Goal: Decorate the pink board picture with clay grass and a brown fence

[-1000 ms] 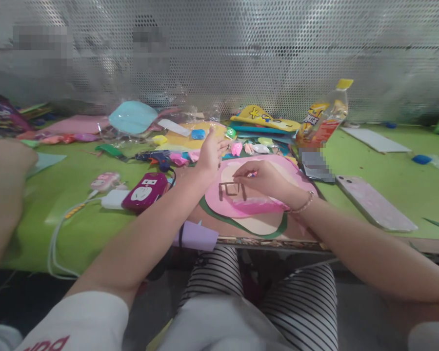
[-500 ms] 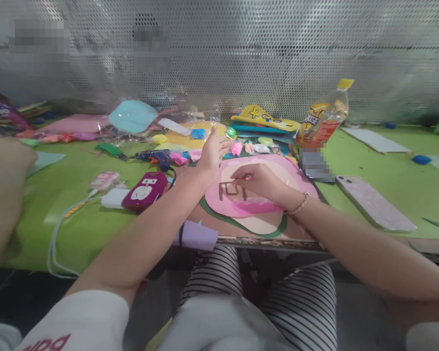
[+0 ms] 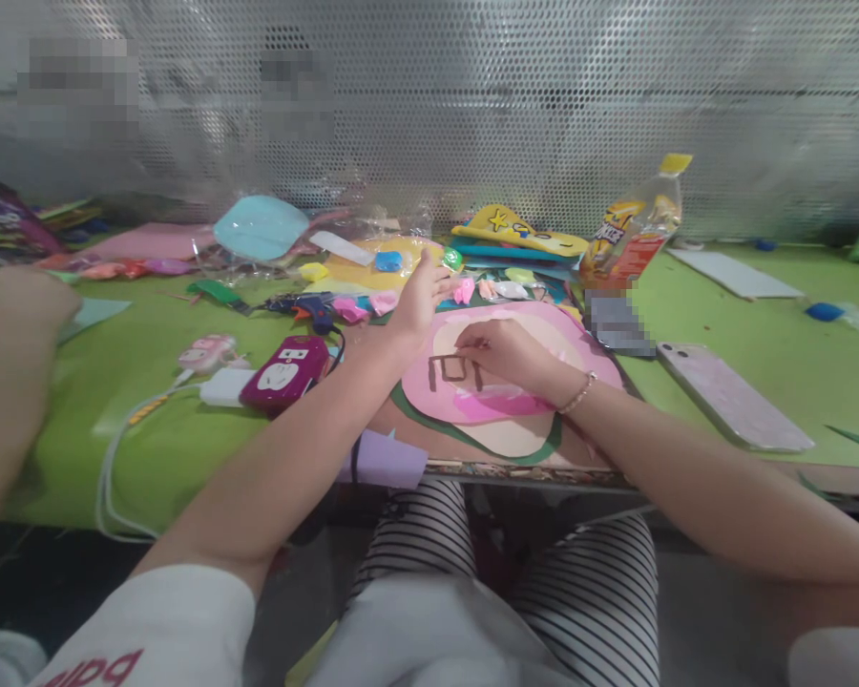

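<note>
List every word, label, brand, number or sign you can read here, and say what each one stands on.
"IES": seemingly the end of the dark lettering on the plastic bottle; its start is unclear, and the smaller print is too blurred to read.
White sleeve: red lettering, too unclear to quote.
Yellow cutout: a star, no readable words.
Dark flat item by the bottle: partly pixelated, nothing readable.
No number can be read.
</note>
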Tool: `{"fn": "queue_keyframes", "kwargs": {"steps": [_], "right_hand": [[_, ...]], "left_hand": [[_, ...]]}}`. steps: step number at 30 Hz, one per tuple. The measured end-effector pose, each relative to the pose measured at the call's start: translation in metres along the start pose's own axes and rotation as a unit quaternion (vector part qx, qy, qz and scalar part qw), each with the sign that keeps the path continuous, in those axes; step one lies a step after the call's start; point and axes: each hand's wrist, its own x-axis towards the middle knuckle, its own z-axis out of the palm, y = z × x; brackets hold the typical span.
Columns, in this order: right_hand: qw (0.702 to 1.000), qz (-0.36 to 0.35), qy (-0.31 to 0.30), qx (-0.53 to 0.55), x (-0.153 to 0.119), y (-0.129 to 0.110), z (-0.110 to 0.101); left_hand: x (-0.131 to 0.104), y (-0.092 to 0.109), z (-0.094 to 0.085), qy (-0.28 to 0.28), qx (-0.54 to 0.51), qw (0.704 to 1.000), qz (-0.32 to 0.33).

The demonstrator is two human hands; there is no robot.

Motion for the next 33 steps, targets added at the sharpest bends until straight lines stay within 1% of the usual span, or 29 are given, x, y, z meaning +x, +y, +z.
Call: {"fn": "queue_keyframes", "kwargs": {"steps": [1, 2, 4, 5, 8, 12, 13, 15, 17, 20, 24, 29, 31, 33], "right_hand": [[1.000, -0.002, -0.003, -0.006, 0.000, 0.000, 0.000], [1.000, -0.004, -0.005, -0.011, 0.000, 0.000, 0.000], [1.000, -0.008, -0.008, -0.021, 0.000, -0.001, -0.001], [1.000, -0.009, -0.009, -0.025, 0.000, -0.001, -0.002], [0.999, -0.014, -0.020, -0.030, -0.001, -0.002, -0.004], [0.999, -0.023, -0.030, -0.034, -0.001, -0.003, -0.007], [0.999, -0.024, -0.031, -0.036, -0.001, -0.004, -0.007], [0.998, -0.026, -0.031, -0.040, -0.001, -0.004, -0.007], [0.998, -0.030, -0.029, -0.044, 0.000, -0.004, -0.006], [0.998, -0.041, -0.026, -0.048, 0.001, -0.002, -0.003], [0.997, -0.053, -0.024, -0.052, 0.003, 0.001, 0.000], [0.996, -0.063, -0.020, -0.057, 0.003, 0.003, 0.001], [0.996, -0.067, -0.015, -0.063, 0.003, 0.004, 0.001], [0.995, -0.077, -0.014, -0.069, 0.004, 0.005, 0.002]], "left_hand": [[0.001, -0.001, 0.000, -0.010, 0.082, 0.996, 0.022], [0.002, -0.002, -0.001, -0.020, 0.170, 0.984, 0.045], [0.002, -0.002, -0.002, -0.036, 0.320, 0.943, 0.080], [0.000, 0.000, -0.003, -0.042, 0.368, 0.925, 0.090], [-0.011, 0.011, -0.008, -0.076, 0.448, 0.886, 0.091], [-0.027, 0.031, -0.013, -0.173, 0.551, 0.813, 0.081], [-0.029, 0.034, -0.015, -0.190, 0.569, 0.796, 0.080], [-0.029, 0.036, -0.018, -0.211, 0.595, 0.771, 0.084], [-0.025, 0.034, -0.022, -0.222, 0.611, 0.754, 0.093], [-0.016, 0.025, -0.027, -0.242, 0.617, 0.741, 0.109], [-0.010, 0.013, -0.030, -0.271, 0.598, 0.744, 0.124], [-0.017, 0.010, -0.033, -0.298, 0.560, 0.761, 0.132], [-0.020, 0.009, -0.035, -0.291, 0.541, 0.776, 0.146], [-0.021, 0.008, -0.038, -0.274, 0.514, 0.796, 0.165]]}}
